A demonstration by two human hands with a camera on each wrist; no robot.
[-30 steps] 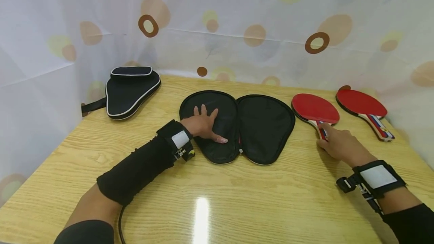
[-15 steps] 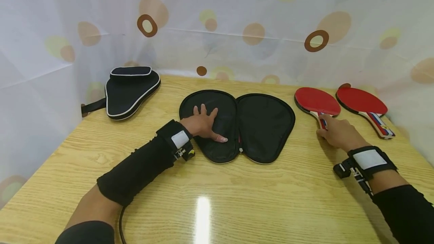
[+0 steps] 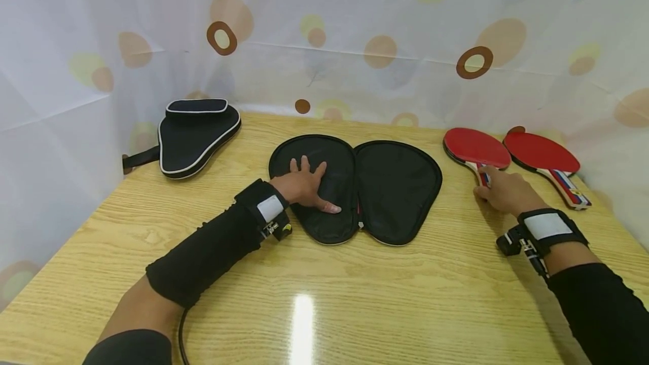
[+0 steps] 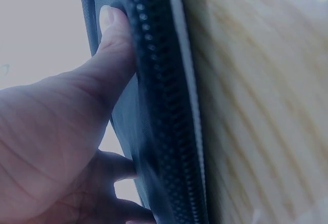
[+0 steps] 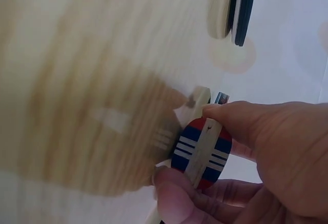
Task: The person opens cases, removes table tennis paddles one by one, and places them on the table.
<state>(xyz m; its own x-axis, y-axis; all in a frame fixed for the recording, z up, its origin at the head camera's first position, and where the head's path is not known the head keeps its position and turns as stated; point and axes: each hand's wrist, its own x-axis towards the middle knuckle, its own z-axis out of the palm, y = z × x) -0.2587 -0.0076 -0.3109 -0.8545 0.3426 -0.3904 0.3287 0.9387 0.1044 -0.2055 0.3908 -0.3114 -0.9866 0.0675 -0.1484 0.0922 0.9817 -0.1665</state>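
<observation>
A black zip-up paddle case [image 3: 398, 190] lies unfolded on the table, its two halves side by side. My left hand [image 3: 301, 185] rests on the left half with fingers spread. The left wrist view shows the thumb [image 4: 115, 34] on the fabric beside the zipper [image 4: 159, 75]. Over to the right, my right hand [image 3: 507, 190] grips the handle of a red table tennis paddle [image 3: 476, 147]. Seen from its end in the right wrist view, that striped handle [image 5: 202, 152] sits between thumb and fingers. A second red paddle [image 3: 541, 152] lies just right of it.
Another black case with white piping [image 3: 195, 137] lies at the back left, its strap [image 3: 141, 157] reaching left. Behind the table [image 3: 385, 297] hangs a patterned curtain [image 3: 345, 72]. A cable [image 3: 181, 337] runs from the left sleeve.
The right hand has moved the gripped paddle a little toward the back of the table and slightly right, closer to the second paddle. My left hand has stayed on the case.
</observation>
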